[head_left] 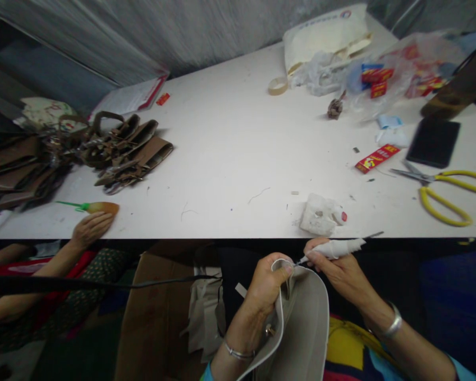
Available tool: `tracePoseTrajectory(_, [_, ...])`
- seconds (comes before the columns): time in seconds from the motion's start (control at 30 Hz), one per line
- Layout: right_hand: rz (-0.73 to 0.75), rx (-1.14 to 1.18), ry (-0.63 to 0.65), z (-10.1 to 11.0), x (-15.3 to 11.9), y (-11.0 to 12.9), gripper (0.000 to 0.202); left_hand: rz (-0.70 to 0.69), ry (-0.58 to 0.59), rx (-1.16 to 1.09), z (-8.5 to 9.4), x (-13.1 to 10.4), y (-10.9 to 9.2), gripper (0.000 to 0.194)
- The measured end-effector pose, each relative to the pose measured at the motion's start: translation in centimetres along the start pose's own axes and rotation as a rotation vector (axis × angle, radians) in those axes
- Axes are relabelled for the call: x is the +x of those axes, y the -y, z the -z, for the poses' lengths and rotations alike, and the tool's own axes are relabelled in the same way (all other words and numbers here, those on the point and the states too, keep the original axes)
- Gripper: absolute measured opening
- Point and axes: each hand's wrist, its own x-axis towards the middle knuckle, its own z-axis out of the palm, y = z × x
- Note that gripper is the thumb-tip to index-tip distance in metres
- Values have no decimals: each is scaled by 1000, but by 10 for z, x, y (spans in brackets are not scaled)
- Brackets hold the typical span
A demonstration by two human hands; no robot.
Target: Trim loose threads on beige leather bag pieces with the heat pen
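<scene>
White tabletop [214, 159] ahead; below its near edge, a pale bag [307, 323] has its rim pinched in the left grip [266, 283], and the right grip [337, 269] is wrapped around a white tool [341, 247], tip at that rim. Work there looks begun (what's left, I can't tell). Writing on the red packet [376, 159] and cream sack [325, 34] is too blurry to read.

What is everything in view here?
table: 1, white, centre
open bag: 1, off-white, below table
wrapped tool: 1, white, lower right
scissors: 1, yellow-handled, right
phone: 1, black, right
packet: 1, red, beside scissors
tape roll: 1, tan, back
cloth bag: 1, cream, back
plastic bags: several, clear, right
handbags: several, brown, left
crumpled wad: 1, white, table front
bottle: 1, orange-green, left
co-worker's hand: 1, on bottle
carton: 1, brown, below
bangles: 2, silver, wrists
left hand: 1, on open bag
right hand: 1, on tool
</scene>
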Motion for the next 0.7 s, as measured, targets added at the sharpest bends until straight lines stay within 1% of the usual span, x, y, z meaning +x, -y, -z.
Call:
tracePoseTrajectory(0.07, [65,-41,35,1,-2,0,29,-19,-25,-9,0,1,2,43])
tracePoseTrajectory(0.13, [217,-131,153,6,-6,3,26,-24,-37,-32,2,1,4,42])
tracePoseTrajectory(0.2, [402,-291,302,12,-9,9,19,-13,-28,-67,3,1,5,41])
tracePoseTrajectory(0.27, [538,-475,396,16,-12,16,13,6,-2,-108,4,0,5,42])
tracePoseTrajectory(0.33, [602,-572,413,19,-14,20,14,13,21,-140,3,-1,4,42])
tracePoseTrajectory(0.4, [652,-502,351,20,-15,20,21,-3,21,-138,2,-2,3,41])
tracePoseTrajectory(0.47, [663,-360,253,21,-17,18,28,-41,1,-98,1,-5,3,39])
tracePoseTrajectory(0.53, [604,-271,165,21,-21,14,31,-93,-22,-36,-1,-7,4,35])
tracePoseTrajectory(0.63, [430,-204,56,16,-30,7,28,-177,-53,83,-2,-12,7,28])
tracePoseTrajectory(0.7, [298,-146,30,11,-36,3,25,-218,-64,171,-3,-15,9,23])
